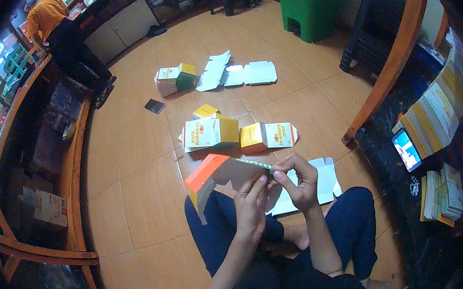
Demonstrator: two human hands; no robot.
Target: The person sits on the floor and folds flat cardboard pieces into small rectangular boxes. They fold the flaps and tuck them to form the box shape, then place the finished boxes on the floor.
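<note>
Above my crossed legs I hold a partly folded cardboard food box point(207, 172), orange and yellow outside and pale inside. My left hand point(251, 206) pinches its lower edge with thumb and fingers. At the box's right end, my right hand point(297, 180) grips a narrow green-patterned flap point(255, 163). Both hands are close together, their fingertips nearly meeting. Under them on the floor lies a flat white box blank point(324, 177), partly hidden by my hands and legs. Just beyond are more yellow and white boxes point(208, 133), and another box point(270, 136) lies to their right.
Farther off lie a stack of folded boxes point(175, 78), white blanks point(236, 75) and a dark flat object point(154, 106). At right, a lit phone point(406, 150) leans on stacked blanks point(434, 108) beside a wooden post point(386, 68). A green bin point(310, 6) and a person point(62, 41) are behind.
</note>
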